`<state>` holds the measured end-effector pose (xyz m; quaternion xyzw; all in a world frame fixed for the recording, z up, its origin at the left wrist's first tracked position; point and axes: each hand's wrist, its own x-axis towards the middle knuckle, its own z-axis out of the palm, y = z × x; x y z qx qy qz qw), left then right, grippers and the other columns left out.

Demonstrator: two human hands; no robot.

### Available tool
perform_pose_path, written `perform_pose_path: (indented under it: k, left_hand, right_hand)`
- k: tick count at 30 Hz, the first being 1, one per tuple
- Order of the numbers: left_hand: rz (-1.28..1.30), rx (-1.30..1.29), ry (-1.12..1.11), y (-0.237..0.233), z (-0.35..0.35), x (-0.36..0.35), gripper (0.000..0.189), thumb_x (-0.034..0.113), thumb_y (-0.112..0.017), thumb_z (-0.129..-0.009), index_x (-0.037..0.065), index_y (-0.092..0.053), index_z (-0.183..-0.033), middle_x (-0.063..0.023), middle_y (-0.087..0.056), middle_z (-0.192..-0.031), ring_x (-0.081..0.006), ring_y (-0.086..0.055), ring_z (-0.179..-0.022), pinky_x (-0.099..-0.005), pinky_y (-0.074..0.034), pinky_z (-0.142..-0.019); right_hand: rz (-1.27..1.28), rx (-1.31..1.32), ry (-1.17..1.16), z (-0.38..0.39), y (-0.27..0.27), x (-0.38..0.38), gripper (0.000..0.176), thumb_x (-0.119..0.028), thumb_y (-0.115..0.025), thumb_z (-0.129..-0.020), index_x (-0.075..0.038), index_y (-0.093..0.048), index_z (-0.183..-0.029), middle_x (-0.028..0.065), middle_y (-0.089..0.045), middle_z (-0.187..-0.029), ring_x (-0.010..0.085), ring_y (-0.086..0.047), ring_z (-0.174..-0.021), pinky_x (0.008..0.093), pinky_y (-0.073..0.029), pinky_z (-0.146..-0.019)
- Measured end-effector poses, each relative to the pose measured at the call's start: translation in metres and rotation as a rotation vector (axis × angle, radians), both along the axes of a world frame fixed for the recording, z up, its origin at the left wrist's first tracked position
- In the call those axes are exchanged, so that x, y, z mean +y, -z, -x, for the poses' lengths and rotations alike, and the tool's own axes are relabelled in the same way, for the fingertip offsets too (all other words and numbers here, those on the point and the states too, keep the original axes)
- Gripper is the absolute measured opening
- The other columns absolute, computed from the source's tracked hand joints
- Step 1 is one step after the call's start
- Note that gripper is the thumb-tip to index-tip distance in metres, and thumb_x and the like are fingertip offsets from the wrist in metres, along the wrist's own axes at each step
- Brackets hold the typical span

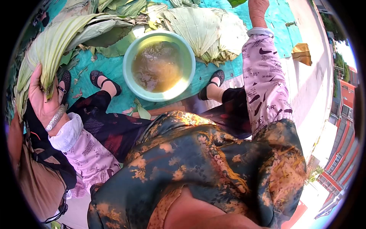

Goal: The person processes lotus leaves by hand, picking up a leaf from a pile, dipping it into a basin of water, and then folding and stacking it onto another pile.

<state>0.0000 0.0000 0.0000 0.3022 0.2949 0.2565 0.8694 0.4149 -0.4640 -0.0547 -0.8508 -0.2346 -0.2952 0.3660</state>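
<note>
At the far left my left hand (45, 101), with a patterned silver bracelet, is closed around the gathered end of a bundle of big pale-green leaves (57, 47). They look like lotus leaves, folded with their ribs showing. My right hand (259, 8) reaches out at the top edge, where its fingers are cut off by the frame. Close beside it, a bit of darker green leaf (237, 2) shows. Between my arms stands a light-green basin (127, 72) holding murky brown water (158, 70). Folded leaves (206, 32) lie stacked just beyond the basin.
A turquoise sheet (82, 97) covers the ground, scattered with leaf scraps. My feet in dark shoes (213, 82) flank the basin. A brown wrapper-like piece (302, 53) lies at the right. Another person in brown clothing (42, 183) is close on my left.
</note>
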Motion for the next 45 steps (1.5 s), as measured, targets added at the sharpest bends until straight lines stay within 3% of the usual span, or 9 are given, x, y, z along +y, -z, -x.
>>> perform_pose_path:
  k: [4,5,7,10,25,28,31,38,45]
  left_hand:
    - [-0.078,0.228,0.024,-0.021,0.010,-0.004,0.018,0.010,-0.058,-0.080,0.001,-0.057,-0.096,-0.0106,-0.064,-0.084,-0.0191,-0.064,-0.071,-0.0312,-0.053,-0.064]
    - [-0.101,0.197,-0.002,-0.016,0.000,-0.005,0.018,0.010,-0.058,-0.081,0.001,-0.057,-0.096,-0.0105,-0.064,-0.083,-0.0189,-0.064,-0.070,-0.0308,-0.053,-0.063]
    - [-0.115,0.180,-0.062,-0.012,-0.013,-0.019,0.018,0.009,-0.058,-0.081,0.000,-0.056,-0.096,-0.0115,-0.064,-0.084,-0.0197,-0.063,-0.069,-0.0302,-0.053,-0.061]
    - [-0.030,0.048,-0.016,-0.005,-0.022,-0.019,0.020,0.006,-0.056,-0.081,-0.005,-0.054,-0.097,-0.0157,-0.062,-0.090,-0.0241,-0.063,-0.072,-0.0353,-0.054,-0.067]
    - [0.049,-0.034,0.213,-0.009,-0.018,-0.011,0.022,0.000,-0.051,-0.082,-0.008,-0.051,-0.103,-0.0199,-0.059,-0.099,-0.0271,-0.061,-0.087,-0.0375,-0.053,-0.076]
    - [0.157,-0.092,0.221,-0.011,-0.026,-0.032,0.023,-0.003,-0.051,-0.080,-0.008,-0.051,-0.102,-0.0207,-0.058,-0.101,-0.0279,-0.061,-0.089,-0.0384,-0.052,-0.079]
    - [0.086,-0.101,0.154,0.003,-0.029,-0.048,0.026,-0.006,-0.053,-0.076,-0.007,-0.051,-0.103,-0.0189,-0.058,-0.102,-0.0280,-0.060,-0.090,-0.0384,-0.050,-0.083]
    - [0.114,-0.104,0.254,0.036,-0.039,-0.082,0.026,-0.004,-0.053,-0.076,-0.007,-0.052,-0.102,-0.0172,-0.059,-0.097,-0.0250,-0.061,-0.086,-0.0362,-0.051,-0.080]
    - [0.096,-0.106,0.356,0.052,-0.046,-0.094,0.024,0.001,-0.053,-0.079,-0.006,-0.053,-0.102,-0.0157,-0.061,-0.093,-0.0231,-0.062,-0.081,-0.0331,-0.053,-0.075]
  right_hand:
    - [0.107,-0.201,0.003,0.027,0.076,-0.026,0.025,-0.001,-0.048,-0.079,-0.003,-0.058,-0.102,0.0159,-0.062,-0.088,0.0258,-0.060,-0.079,0.0320,-0.046,-0.070]
    - [0.179,0.068,0.078,0.021,0.087,-0.037,0.031,-0.007,-0.051,-0.079,-0.009,-0.054,-0.109,0.0166,-0.056,-0.107,0.0304,-0.054,-0.098,0.0337,-0.041,-0.086]
    - [0.322,-0.008,-0.020,0.012,0.130,-0.069,0.034,-0.009,-0.047,-0.078,-0.011,-0.051,-0.112,0.0151,-0.055,-0.105,0.0318,-0.052,-0.097,0.0370,-0.042,-0.084]
    - [0.691,0.514,0.110,0.042,0.193,-0.108,0.039,-0.014,-0.047,-0.080,-0.018,-0.048,-0.119,0.0174,-0.058,-0.097,0.0343,-0.055,-0.088,0.0406,-0.044,-0.077]
    - [0.922,0.656,-0.087,0.110,0.240,-0.141,0.049,-0.005,-0.040,-0.081,-0.016,-0.035,-0.129,0.0147,-0.044,-0.126,0.0283,-0.049,-0.109,0.0349,-0.043,-0.087]
    - [1.049,0.888,0.000,0.098,0.205,-0.113,0.045,-0.005,-0.040,-0.079,-0.016,-0.045,-0.122,0.0133,-0.048,-0.122,0.0282,-0.049,-0.109,0.0347,-0.042,-0.087]
    - [0.695,0.733,0.171,0.077,0.191,-0.062,0.035,-0.015,-0.042,-0.082,-0.013,-0.050,-0.116,0.0133,-0.052,-0.115,0.0277,-0.050,-0.106,0.0378,-0.040,-0.089]
    - [-0.132,0.431,-0.659,0.159,0.014,0.140,0.034,-0.016,-0.058,-0.083,-0.007,-0.052,-0.115,0.0089,-0.059,-0.107,0.0162,-0.054,-0.102,0.0296,-0.041,-0.087]
    - [0.304,-0.075,-0.829,0.291,-0.027,0.212,0.058,-0.026,-0.069,-0.070,-0.007,-0.044,-0.119,0.0143,-0.049,-0.116,0.0307,-0.047,-0.107,0.0380,-0.038,-0.090]
